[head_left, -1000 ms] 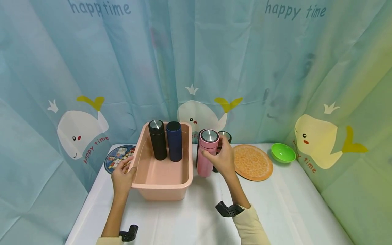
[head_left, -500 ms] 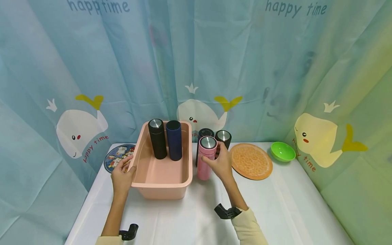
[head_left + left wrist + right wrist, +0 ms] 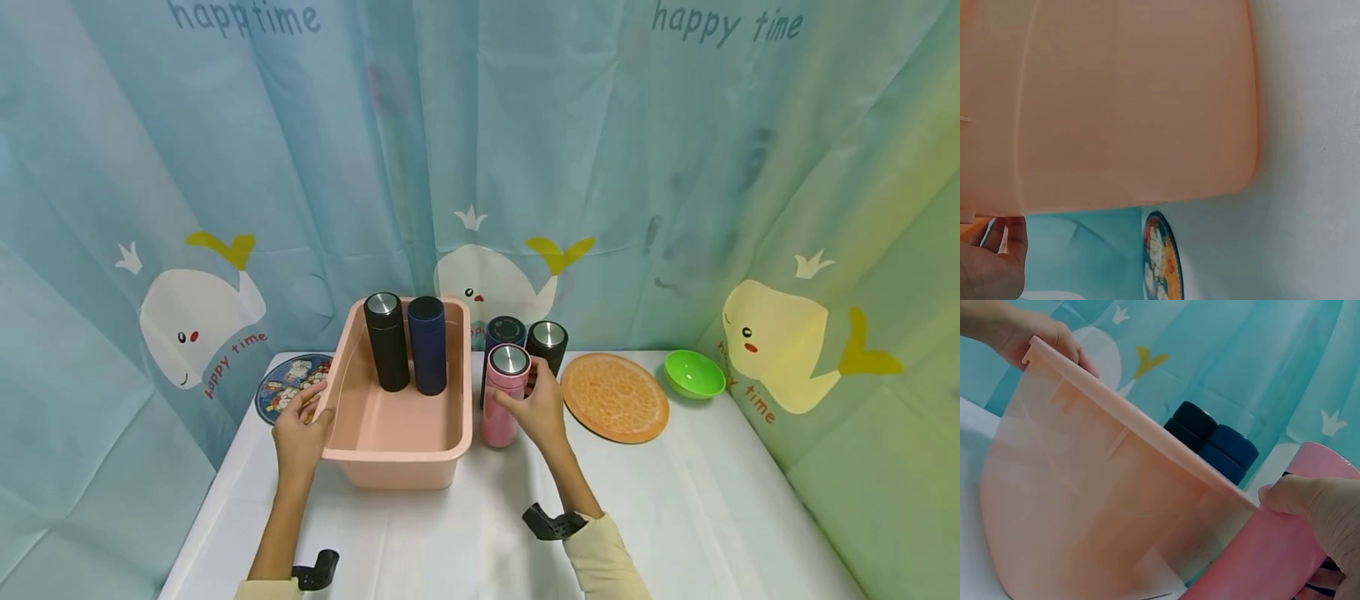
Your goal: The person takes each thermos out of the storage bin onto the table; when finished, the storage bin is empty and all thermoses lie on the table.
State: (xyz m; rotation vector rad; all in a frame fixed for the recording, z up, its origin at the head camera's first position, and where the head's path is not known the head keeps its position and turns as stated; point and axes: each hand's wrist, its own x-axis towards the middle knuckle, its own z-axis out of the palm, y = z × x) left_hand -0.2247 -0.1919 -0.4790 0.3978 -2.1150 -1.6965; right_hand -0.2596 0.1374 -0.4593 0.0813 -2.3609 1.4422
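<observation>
My left hand (image 3: 300, 429) grips the left rim of a pale pink plastic tub (image 3: 397, 457). Inside it, toward the back, a black thermos (image 3: 390, 358) with a steel-topped lid stands beside a navy thermos (image 3: 430, 358). Just right of the tub, my right hand (image 3: 542, 408) holds a pink thermos (image 3: 498, 425) upright, thumb on its near side and fingers round the far side. Behind the pink one stand a dark blue thermos (image 3: 506, 329) and another black thermos (image 3: 551, 342), both partly covered. The right wrist view shows the pink body (image 3: 1260, 556) beside the tub wall (image 3: 1072, 481).
On the right lie a round orange mat (image 3: 615, 398) and a green bowl (image 3: 693, 375). A round patterned mat (image 3: 273, 387) is partly hidden behind the left hand and tub. A whale-print curtain (image 3: 360, 167) hangs round the white table (image 3: 675, 517).
My right hand has brought the pink thermos toward me and slightly left, lower in view, uncovering the dark blue and black thermoses behind it. The left hand and the tub have stayed put.
</observation>
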